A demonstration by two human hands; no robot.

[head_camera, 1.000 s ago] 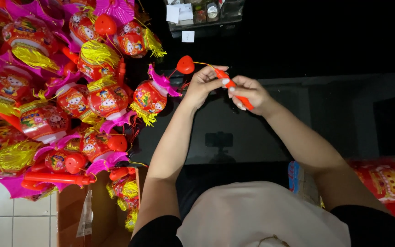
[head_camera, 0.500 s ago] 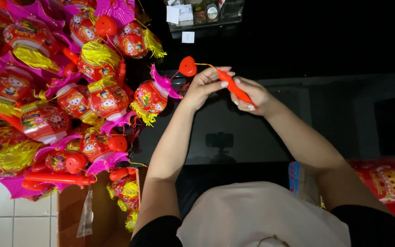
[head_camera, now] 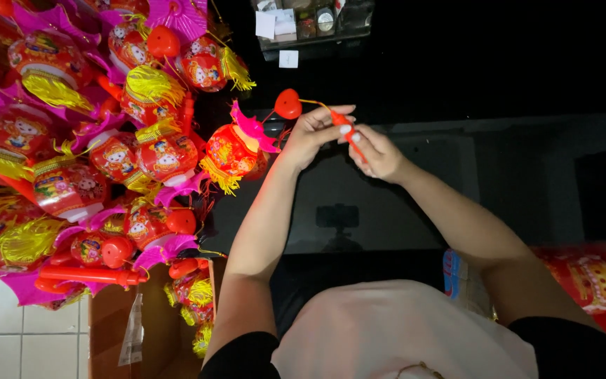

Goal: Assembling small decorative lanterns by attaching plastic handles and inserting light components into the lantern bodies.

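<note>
My left hand [head_camera: 315, 130] and my right hand [head_camera: 376, 154] meet over a dark glass tabletop [head_camera: 415, 210], both pinching a thin orange-red stick handle [head_camera: 346, 129]. A wire runs from the stick's end to a small red heart [head_camera: 288, 104]. A red toy lantern [head_camera: 231, 151] with a pink top and yellow tassel lies just left of my left hand, close to the heart. My left fingers grip the stick's upper end. My right fingers wrap its lower part, which is mostly hidden.
A large heap of similar red, pink and yellow lanterns [head_camera: 92, 154] fills the left side, over a cardboard box [head_camera: 113, 330] and tiled floor. A clear organiser with small items [head_camera: 310, 24] stands at the far edge. Red printed packaging [head_camera: 590, 277] lies at the right.
My right hand has slid up along the stick and now covers more of it. The heart and the lantern have stayed almost in place.
</note>
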